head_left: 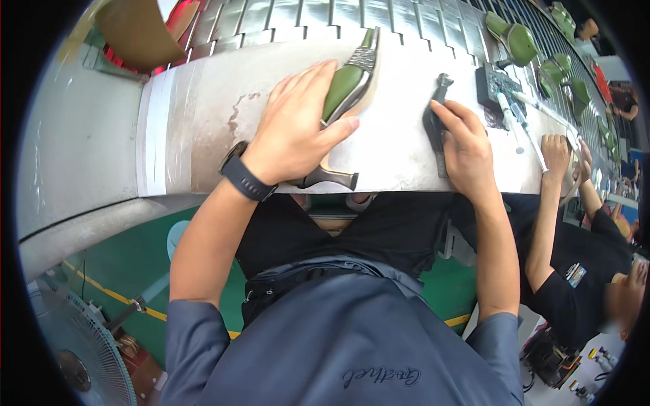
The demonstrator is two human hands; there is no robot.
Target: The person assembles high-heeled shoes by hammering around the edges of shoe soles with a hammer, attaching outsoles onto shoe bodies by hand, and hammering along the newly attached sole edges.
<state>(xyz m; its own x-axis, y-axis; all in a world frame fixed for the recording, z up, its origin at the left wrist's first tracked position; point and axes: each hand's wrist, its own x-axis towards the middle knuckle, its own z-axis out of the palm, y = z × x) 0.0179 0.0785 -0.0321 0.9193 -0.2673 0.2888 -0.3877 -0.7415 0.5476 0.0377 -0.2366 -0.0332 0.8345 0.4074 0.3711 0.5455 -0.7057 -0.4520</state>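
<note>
A green high-heeled shoe (344,86) with a glittery band lies on its side on the pale worktop, toe pointing away from me. My left hand (296,118) is closed over its near part, thumb toward the sole side, and hides much of it. Below that hand the dark heel (328,177) sticks out to the right. Further right, a dark, slim metal hand tool (434,122) with a small jaw-like head lies lengthwise on the worktop. My right hand (467,149) has its fingers closed on the tool's right side; its exact kind is unclear.
A slatted metal conveyor (298,20) runs along the far edge, carrying more green shoes (520,44) at right. A black block (489,88) and white-handled brushes or pens (518,118) lie nearby. A co-worker's hands (556,154) are close on the right. A fan (74,352) stands lower left.
</note>
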